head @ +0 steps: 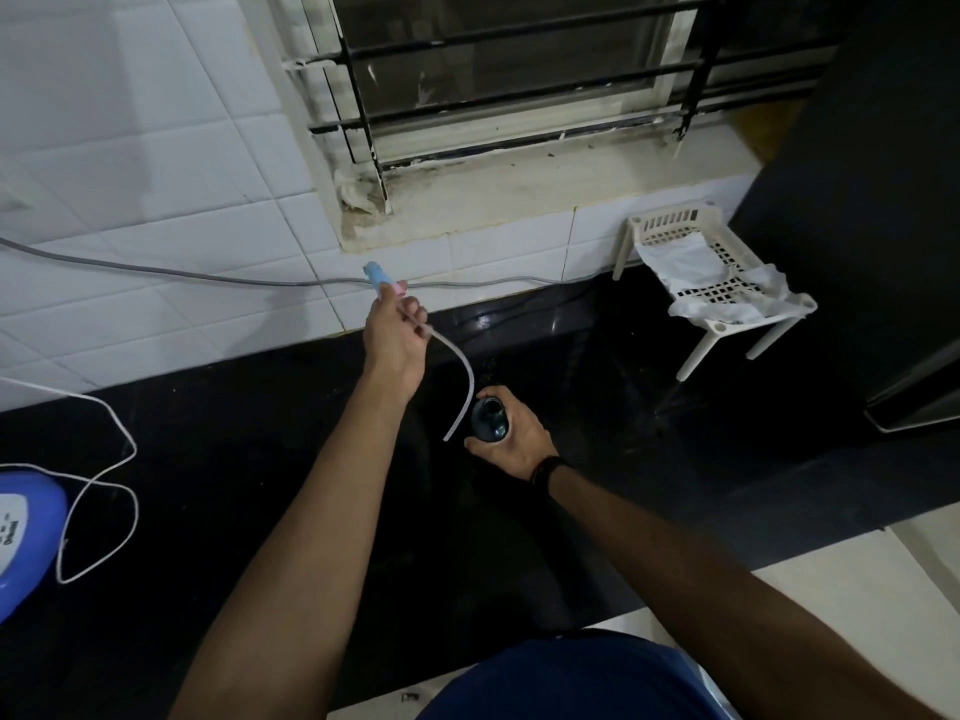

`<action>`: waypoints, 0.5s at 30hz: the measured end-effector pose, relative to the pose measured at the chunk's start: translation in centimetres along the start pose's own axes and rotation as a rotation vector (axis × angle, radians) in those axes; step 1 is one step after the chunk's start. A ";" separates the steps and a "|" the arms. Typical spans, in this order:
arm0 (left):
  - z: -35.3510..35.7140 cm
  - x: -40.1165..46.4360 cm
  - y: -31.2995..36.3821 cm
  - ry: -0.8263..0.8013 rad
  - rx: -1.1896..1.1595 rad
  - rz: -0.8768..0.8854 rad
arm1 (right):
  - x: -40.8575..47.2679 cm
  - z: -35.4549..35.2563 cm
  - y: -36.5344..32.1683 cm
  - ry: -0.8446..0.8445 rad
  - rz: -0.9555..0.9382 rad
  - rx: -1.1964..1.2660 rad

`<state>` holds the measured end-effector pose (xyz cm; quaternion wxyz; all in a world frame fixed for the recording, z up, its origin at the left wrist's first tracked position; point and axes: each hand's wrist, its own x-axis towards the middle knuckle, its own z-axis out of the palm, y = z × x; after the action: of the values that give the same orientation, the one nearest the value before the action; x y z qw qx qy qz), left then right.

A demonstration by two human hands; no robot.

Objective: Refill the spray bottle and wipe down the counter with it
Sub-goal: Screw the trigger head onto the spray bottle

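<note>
My left hand (392, 337) holds the spray head (378, 278), light blue with a pink part, lifted above the black counter (260, 459). Its clear dip tube (462, 379) curves down from the hand and ends just left of the bottle. My right hand (514, 441) grips the dark blue-tinted spray bottle (489, 419), which stands on the counter with its neck open. The tube is fully out of the bottle.
A white slatted plastic rack (711, 283) with white cloth or plastic draped on it stands at the back right. A blue and white appliance (21, 532) with a looped white cord (104, 491) sits at the left. A grey cable (208, 275) runs along the tiled wall. A dark fridge-like body (883, 226) stands at right.
</note>
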<state>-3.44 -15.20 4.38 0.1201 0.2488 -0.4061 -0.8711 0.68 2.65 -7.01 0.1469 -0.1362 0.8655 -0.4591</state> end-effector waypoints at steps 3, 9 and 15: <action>2.0 -1.0 1.5 -0.099 -0.138 0.046 | -0.1 -0.1 0.0 -0.003 -0.003 0.018; 4.3 -2.3 1.6 -0.195 -0.257 0.103 | 0.0 -0.8 -0.3 -0.035 -0.013 -0.006; 4.4 -2.4 0.0 -0.205 -0.316 0.054 | -0.4 -2.4 -0.6 0.062 -0.195 0.179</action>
<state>-3.72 -11.38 7.59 0.1392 0.1258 -0.2809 -0.9412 0.17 4.27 -5.14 0.0864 -0.1920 0.8079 -0.5505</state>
